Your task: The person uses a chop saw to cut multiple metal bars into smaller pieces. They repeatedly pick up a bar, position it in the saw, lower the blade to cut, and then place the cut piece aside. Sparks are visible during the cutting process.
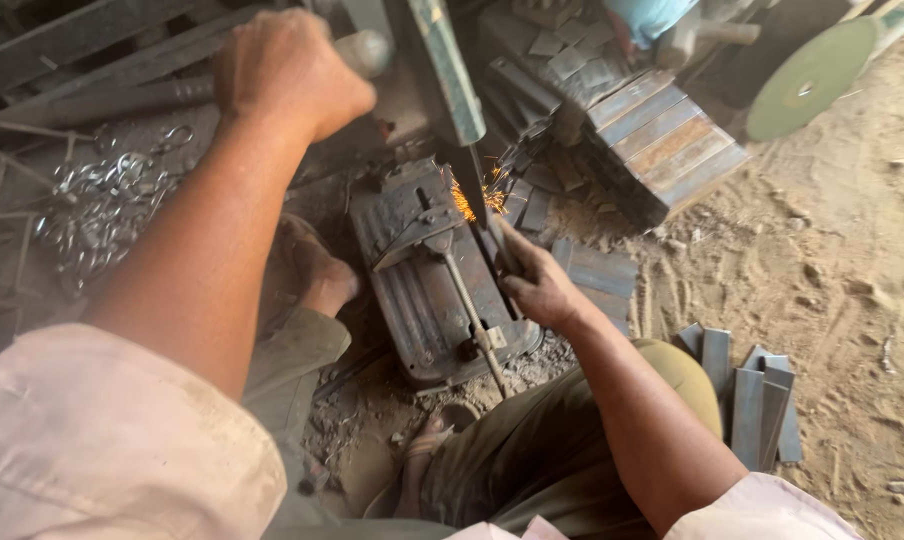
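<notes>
The pale rounded handle (362, 52) of a chop saw is being gripped by the left hand (287, 70), fingers wrapped tightly around it. A flat grey steel strip (499, 245) is being held down on the rusty ribbed saw base (427, 275) by the right hand (537, 285), fingers closed on it just beside the thin dark cutting blade (475, 185). Orange sparks (464, 198) are being thrown where blade and strip are meeting. Cut grey steel pieces (747, 395) are lying stacked on the sandy ground (842, 250) to the right, and more are piled behind the saw (662, 135).
</notes>
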